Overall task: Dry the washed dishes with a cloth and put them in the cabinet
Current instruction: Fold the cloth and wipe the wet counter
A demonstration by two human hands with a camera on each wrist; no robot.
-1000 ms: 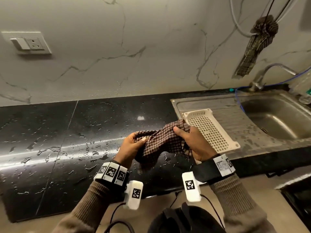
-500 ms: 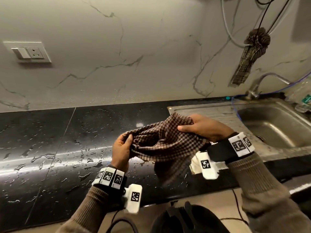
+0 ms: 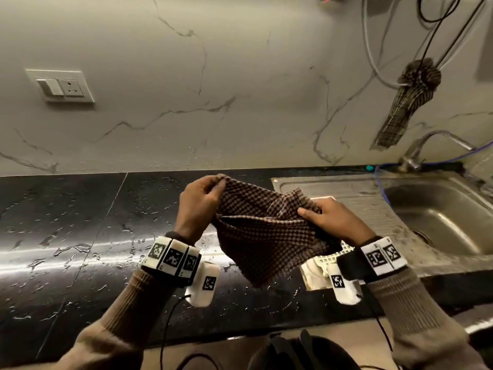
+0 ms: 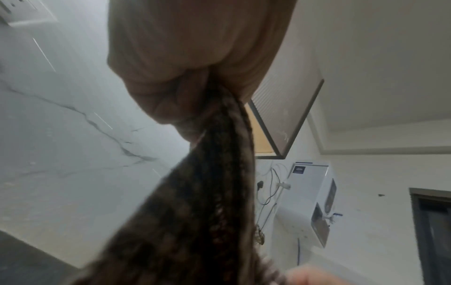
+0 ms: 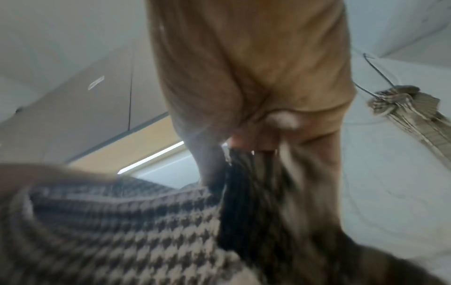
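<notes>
- Above the wet black table [image 3: 80, 236], a brown houndstooth cloth [image 3: 266, 231] hangs spread between both hands, its woven check soft and creased, the lower corner drooping toward the table edge.
- Left hand [image 3: 197, 206] pinches the cloth's upper left edge between thumb and fingertips; the left wrist view shows the fabric bunched in that pinch.
- Right hand [image 3: 333, 220] grips the right edge, fingers curled round gathered folds; the right wrist view is blurred but shows the same hold.
- Hands are apart, left higher than right, with the cloth slack between them.
- White perforated plastic tray [image 3: 320, 265] lies under the right wrist, on the ribbed steel drainboard beside the sink [image 3: 440, 222].
- Glossy table is beaded with water.
- Second checked rag [image 3: 400, 108] hangs knotted on cables against the veined marble wall.
</notes>
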